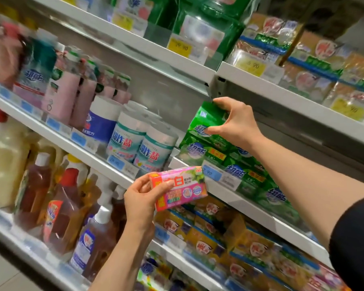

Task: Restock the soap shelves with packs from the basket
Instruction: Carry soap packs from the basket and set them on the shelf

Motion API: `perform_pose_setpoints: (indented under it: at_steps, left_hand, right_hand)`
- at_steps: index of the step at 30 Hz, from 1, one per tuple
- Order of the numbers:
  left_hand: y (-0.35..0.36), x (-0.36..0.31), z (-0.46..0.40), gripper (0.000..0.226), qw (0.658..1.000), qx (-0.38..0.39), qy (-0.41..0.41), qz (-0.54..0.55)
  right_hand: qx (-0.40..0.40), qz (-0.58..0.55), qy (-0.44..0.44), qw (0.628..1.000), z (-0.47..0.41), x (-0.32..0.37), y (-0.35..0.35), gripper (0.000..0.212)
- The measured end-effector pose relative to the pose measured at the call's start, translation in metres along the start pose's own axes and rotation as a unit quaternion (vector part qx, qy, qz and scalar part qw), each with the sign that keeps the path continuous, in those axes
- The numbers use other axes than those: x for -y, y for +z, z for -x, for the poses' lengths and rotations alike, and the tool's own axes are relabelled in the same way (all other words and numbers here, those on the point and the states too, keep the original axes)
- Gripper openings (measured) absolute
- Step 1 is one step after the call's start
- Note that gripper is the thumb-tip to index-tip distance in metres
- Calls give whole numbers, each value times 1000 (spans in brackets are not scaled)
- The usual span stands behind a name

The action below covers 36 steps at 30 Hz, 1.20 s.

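My right hand [233,122] grips a green soap pack [206,120], tilted on top of a row of several more green soap packs [235,164] on the middle shelf [235,198]. My left hand [141,198] holds a pink soap pack [179,189] in front of that shelf's edge, just left of a blue price tag [211,172]. The basket is out of view.
White tubs with teal labels [139,143] stand left of the green packs. Pink and blue bottles [67,95] fill the shelf further left. Amber pump bottles [72,211] sit below. Yellow soap packs [229,234] line the lower shelf and the upper right shelf [303,59].
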<state>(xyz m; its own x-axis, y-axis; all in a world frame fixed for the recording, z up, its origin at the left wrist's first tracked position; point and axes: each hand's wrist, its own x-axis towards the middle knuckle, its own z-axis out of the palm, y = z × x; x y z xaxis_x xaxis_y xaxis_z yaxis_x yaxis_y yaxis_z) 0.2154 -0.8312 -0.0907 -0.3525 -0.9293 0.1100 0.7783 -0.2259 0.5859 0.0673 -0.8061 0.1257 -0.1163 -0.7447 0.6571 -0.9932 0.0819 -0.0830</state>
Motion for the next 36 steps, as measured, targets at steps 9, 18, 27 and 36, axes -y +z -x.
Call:
perform_pose_setpoints:
  at_steps: [9,18,27,36]
  left_hand:
    - [2,6,-10,55,999,32,-8,0]
    - [6,9,-9,46,999,40,-5,1]
    - [7,11,-7,48,999,42,-13,-8]
    - [10,14,-9,49,998,49,-9,-25]
  right_hand:
    - [112,-79,49,989,-16,-11,-4,28]
    - [174,174,-11,969,-17,3,3,49]
    - [108,19,38,993,-19,-8,-10,66]
    - [142,19,75,987,-11,-33,-7,42]
